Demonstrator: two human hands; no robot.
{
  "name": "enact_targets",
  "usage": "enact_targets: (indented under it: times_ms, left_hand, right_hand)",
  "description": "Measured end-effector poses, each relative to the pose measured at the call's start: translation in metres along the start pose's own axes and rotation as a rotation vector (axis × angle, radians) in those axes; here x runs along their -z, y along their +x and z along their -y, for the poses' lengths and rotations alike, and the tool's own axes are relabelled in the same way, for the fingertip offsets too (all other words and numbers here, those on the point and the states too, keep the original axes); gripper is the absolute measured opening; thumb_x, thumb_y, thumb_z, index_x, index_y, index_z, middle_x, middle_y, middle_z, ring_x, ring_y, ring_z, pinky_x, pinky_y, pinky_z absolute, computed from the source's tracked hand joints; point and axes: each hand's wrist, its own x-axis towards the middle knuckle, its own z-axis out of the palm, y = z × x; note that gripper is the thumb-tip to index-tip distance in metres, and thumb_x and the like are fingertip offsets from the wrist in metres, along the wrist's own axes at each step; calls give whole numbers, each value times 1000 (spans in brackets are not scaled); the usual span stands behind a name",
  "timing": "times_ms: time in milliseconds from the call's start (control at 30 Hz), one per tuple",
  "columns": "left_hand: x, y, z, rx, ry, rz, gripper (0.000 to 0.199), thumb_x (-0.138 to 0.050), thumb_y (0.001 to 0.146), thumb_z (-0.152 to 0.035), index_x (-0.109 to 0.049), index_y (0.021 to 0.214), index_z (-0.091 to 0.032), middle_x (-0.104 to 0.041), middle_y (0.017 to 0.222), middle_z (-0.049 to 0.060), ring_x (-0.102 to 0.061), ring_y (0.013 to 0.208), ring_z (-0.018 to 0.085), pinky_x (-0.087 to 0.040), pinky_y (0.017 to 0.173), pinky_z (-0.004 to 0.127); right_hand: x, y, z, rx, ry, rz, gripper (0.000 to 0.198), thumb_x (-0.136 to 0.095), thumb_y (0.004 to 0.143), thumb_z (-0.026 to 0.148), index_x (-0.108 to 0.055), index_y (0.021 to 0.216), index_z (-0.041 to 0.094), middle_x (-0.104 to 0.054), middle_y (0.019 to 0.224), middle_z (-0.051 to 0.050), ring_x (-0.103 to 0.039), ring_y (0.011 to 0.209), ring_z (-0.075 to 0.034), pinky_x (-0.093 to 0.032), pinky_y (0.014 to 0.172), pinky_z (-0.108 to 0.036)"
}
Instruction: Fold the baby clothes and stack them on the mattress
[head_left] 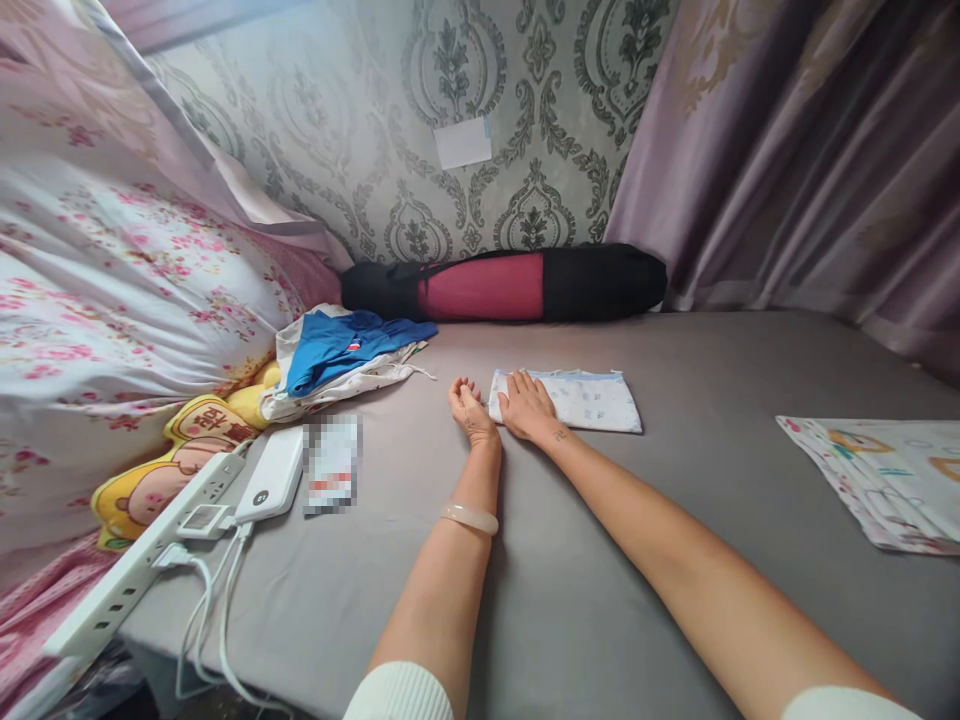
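A white folded cloth (596,402) with small pale-blue prints and a light-blue edge lies flat on the grey sheet, longer from left to right than front to back. My right hand (527,404) rests palm down on its left part, fingers stretched out, covering some of the print. Beside the cloth's left end is my left hand (470,412), turned on its side with the palm up and the fingers loosely curled. Nothing shows in its fingers. A pale bangle (469,518) circles my left forearm.
On the right lies a stack of printed folded cloth (885,480). A black and red roll bag (484,285) lies along the wall. To the left are blue and white clothes (337,350), a white power bank (271,475), a blurred packet (334,465), a power strip (139,560) and cables.
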Motion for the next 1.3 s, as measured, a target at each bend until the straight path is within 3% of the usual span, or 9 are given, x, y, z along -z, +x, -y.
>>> enact_targets:
  times_ms: [200,467,667,800,900,1067,1300]
  left_hand:
    - [3,2,-1,82,-107,-35,25,-35,89,-35,-47,106,-20,-55,118,12,-64,101,15,-50,79,26]
    - [5,4,-3,139,-135,-132,23,-39,85,-38,-47,98,-20,-55,99,5,-59,74,9,-44,62,19]
    - [3,3,-5,156,-160,-93,27,-40,82,-41,-48,96,-20,-54,94,4,-55,66,8,-41,60,20]
    - [2,1,-9,159,-157,-65,30,-39,82,-46,-49,95,-21,-55,95,4,-58,68,9,-43,62,22]
    - [2,-2,-14,165,-167,-37,29,-40,82,-44,-51,95,-20,-56,99,5,-60,70,10,-44,60,23]
    - [0,-8,-19,199,-233,33,27,-42,85,-39,-54,94,-17,-59,100,8,-62,67,11,-45,54,21]
    - [-4,-12,-22,172,-281,120,29,-45,88,-42,-55,94,-16,-58,99,9,-65,70,13,-50,58,25]
  right_hand:
    - [3,8,9,52,50,-28,57,-24,96,33,-36,144,4,-30,153,-16,-23,142,-26,-12,115,-41]
    - [-6,11,16,82,84,13,60,-24,95,33,-34,145,2,-25,155,-14,-19,144,-24,-13,116,-40]
    - [-8,9,16,71,91,-11,59,-28,93,31,-36,145,4,-27,155,-13,-20,143,-23,-12,116,-39]
    - [-1,14,13,66,134,74,58,-25,95,33,-34,146,5,-24,156,-13,-18,144,-22,-12,116,-39]
    - [10,15,4,73,169,134,57,-20,97,34,-33,147,8,-25,156,-12,-20,144,-22,-15,116,-41]
    - [26,4,-22,67,70,49,55,-23,97,33,-36,145,9,-28,155,-13,-20,144,-24,-10,116,-47]
    - [23,-3,-38,105,-12,87,54,-24,98,35,-35,147,14,-32,154,-10,-24,142,-25,-16,115,-48]
